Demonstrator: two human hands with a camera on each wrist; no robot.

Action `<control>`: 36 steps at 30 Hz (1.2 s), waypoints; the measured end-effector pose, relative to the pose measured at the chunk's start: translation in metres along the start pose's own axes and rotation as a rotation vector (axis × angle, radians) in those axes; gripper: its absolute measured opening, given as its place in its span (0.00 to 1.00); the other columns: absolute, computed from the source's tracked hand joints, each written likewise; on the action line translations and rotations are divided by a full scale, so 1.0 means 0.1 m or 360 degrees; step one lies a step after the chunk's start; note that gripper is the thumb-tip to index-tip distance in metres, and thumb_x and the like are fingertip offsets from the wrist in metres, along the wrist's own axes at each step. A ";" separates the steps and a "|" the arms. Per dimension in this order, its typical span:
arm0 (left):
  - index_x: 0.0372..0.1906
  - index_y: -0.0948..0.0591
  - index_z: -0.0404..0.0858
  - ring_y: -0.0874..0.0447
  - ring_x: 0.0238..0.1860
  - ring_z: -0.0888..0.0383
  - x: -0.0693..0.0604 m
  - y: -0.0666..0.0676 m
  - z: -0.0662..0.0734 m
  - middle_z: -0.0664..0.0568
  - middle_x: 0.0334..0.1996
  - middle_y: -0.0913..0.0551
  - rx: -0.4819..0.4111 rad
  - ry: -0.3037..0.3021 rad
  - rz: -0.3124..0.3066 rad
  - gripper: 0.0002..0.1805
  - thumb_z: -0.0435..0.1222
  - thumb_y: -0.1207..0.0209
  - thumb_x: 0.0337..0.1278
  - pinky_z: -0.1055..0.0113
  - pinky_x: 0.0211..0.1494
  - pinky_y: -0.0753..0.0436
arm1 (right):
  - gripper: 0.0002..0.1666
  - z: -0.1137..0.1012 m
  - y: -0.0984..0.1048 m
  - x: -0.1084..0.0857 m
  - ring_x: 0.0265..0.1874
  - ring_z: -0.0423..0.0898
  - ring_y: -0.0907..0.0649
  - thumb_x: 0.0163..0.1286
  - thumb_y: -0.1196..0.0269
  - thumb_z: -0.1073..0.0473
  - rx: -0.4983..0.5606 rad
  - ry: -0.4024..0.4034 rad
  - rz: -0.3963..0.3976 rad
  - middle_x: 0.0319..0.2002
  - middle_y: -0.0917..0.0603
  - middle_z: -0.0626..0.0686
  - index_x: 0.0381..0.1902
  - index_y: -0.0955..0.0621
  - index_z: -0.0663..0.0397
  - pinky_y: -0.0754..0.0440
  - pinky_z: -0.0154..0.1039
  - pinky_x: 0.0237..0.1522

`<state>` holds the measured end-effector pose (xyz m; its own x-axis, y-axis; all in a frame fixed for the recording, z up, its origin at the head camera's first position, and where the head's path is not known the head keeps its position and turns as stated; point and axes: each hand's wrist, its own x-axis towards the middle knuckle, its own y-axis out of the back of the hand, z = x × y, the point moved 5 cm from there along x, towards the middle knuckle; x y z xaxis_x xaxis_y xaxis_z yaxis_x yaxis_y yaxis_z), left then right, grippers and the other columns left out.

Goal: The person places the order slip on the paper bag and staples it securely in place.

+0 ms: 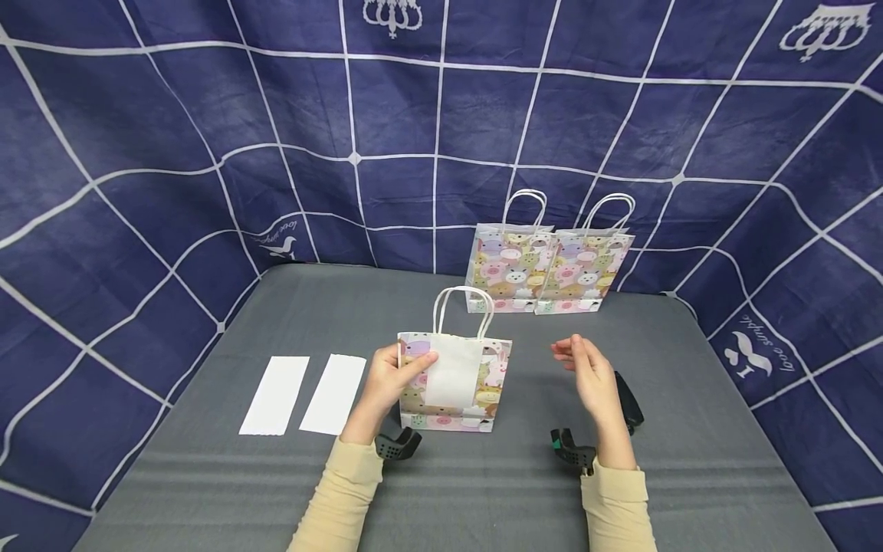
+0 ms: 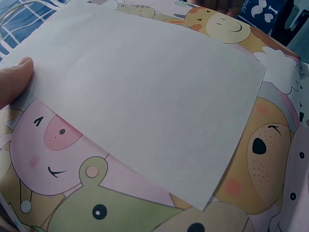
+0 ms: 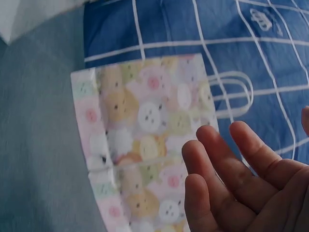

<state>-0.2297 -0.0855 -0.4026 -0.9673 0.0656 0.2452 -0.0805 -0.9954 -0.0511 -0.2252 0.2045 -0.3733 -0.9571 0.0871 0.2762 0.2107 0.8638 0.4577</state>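
A small paper bag [image 1: 495,383] with cartoon animals and white twisted handles stands on the grey surface, in front of the person. My left hand [image 1: 385,377] grips it at its left edge, thumb on the front. A white paper strip [image 1: 453,373] lies against the bag's front below the handles. In the left wrist view, the thumb [image 2: 17,79] rests at the edge of this white paper [image 2: 145,106]. To the bag's right, my right hand [image 1: 589,376] is raised, holding nothing. Its fingers [image 3: 219,169] are slightly bent in the right wrist view.
Two matching paper bags, a left one [image 1: 510,268] and a right one [image 1: 582,268], stand side by side at the back. Two white paper strips [image 1: 274,395] lie at the left. A black object [image 1: 629,400] is partly behind the right wrist. Blue gridded cloth [image 1: 393,192] encloses the surface.
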 end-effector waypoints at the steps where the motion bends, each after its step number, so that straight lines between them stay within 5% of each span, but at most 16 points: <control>1: 0.33 0.20 0.21 0.18 0.24 0.59 0.00 0.00 0.00 0.50 0.25 0.15 0.0002 -0.0005 0.0002 0.09 0.27 0.38 0.54 0.64 0.27 0.19 | 0.26 0.03 0.03 0.00 0.41 0.53 0.18 0.79 0.62 0.55 -0.0001 -0.0010 0.0016 0.44 0.19 0.67 0.46 0.24 0.72 0.24 0.31 0.40; 5: 0.32 0.20 0.21 0.18 0.23 0.59 0.01 0.00 0.00 0.51 0.24 0.16 0.0000 -0.0024 0.0006 0.08 0.26 0.38 0.53 0.65 0.26 0.19 | 0.25 0.16 0.13 0.00 0.38 0.40 0.18 0.78 0.60 0.56 0.0028 -0.0040 0.0108 0.44 0.19 0.68 0.46 0.24 0.73 0.26 0.24 0.38; 9: 0.31 0.20 0.21 0.19 0.23 0.60 0.01 0.00 -0.01 0.55 0.23 0.16 -0.0009 -0.0014 0.0015 0.08 0.26 0.37 0.53 0.66 0.25 0.20 | 0.25 0.52 0.23 0.06 0.35 0.33 0.19 0.78 0.57 0.53 0.0014 -0.0029 0.0231 0.43 0.18 0.66 0.45 0.22 0.70 0.25 0.24 0.36; 16: 0.32 0.21 0.20 0.19 0.22 0.60 0.00 0.00 -0.03 0.56 0.22 0.17 -0.0020 -0.0002 0.0026 0.08 0.25 0.37 0.52 0.66 0.25 0.20 | 0.22 1.72 0.38 0.29 0.34 0.33 0.19 0.74 0.51 0.44 -0.0077 0.0012 0.0472 0.39 0.15 0.51 0.41 0.18 0.54 0.26 0.25 0.34; 19: 0.32 0.21 0.20 0.19 0.23 0.60 0.00 0.00 -0.02 0.56 0.22 0.17 -0.0011 0.0002 0.0024 0.08 0.25 0.38 0.53 0.66 0.25 0.20 | 0.21 2.03 0.45 0.33 0.34 0.30 0.19 0.73 0.50 0.43 -0.0116 -0.0006 0.0570 0.38 0.15 0.45 0.40 0.17 0.48 0.27 0.24 0.33; 21: 0.32 0.21 0.20 0.19 0.23 0.60 0.00 0.00 -0.01 0.56 0.22 0.17 -0.0012 0.0009 0.0023 0.08 0.26 0.38 0.53 0.66 0.26 0.20 | 0.20 2.01 0.49 0.30 0.34 0.29 0.20 0.73 0.50 0.44 -0.0092 -0.0047 0.0598 0.37 0.15 0.45 0.40 0.17 0.50 0.28 0.23 0.34; 28: 0.33 0.21 0.20 0.19 0.23 0.60 0.02 0.00 -0.06 0.56 0.23 0.16 -0.0030 0.0010 0.0013 0.08 0.26 0.38 0.53 0.66 0.26 0.20 | 0.21 1.26 0.59 0.03 0.34 0.26 0.22 0.72 0.47 0.48 0.0055 -0.0193 0.0615 0.33 0.18 0.36 0.38 0.20 0.62 0.29 0.20 0.38; 32: 0.33 0.20 0.22 0.19 0.23 0.60 0.06 0.03 -0.21 0.56 0.23 0.16 -0.0042 0.0016 0.0020 0.08 0.26 0.37 0.53 0.65 0.25 0.20 | 0.19 1.21 0.63 -0.03 0.32 0.25 0.25 0.71 0.44 0.50 0.0015 -0.0297 0.0627 0.29 0.22 0.27 0.39 0.20 0.62 0.31 0.21 0.36; 36: 0.33 0.19 0.24 0.19 0.22 0.60 0.09 0.05 -0.33 0.53 0.23 0.16 -0.0040 0.0006 0.0038 0.09 0.29 0.35 0.52 0.65 0.24 0.20 | 0.23 1.30 0.64 -0.05 0.29 0.26 0.29 0.70 0.44 0.47 -0.0140 -0.0395 0.0609 0.29 0.26 0.29 0.42 0.21 0.65 0.33 0.31 0.36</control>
<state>-0.2462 -0.0874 -0.4325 -0.9699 0.0421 0.2397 -0.0633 -0.9947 -0.0813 -0.2328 0.3241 -0.4549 -0.8235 0.5170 0.2335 0.5639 0.7017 0.4354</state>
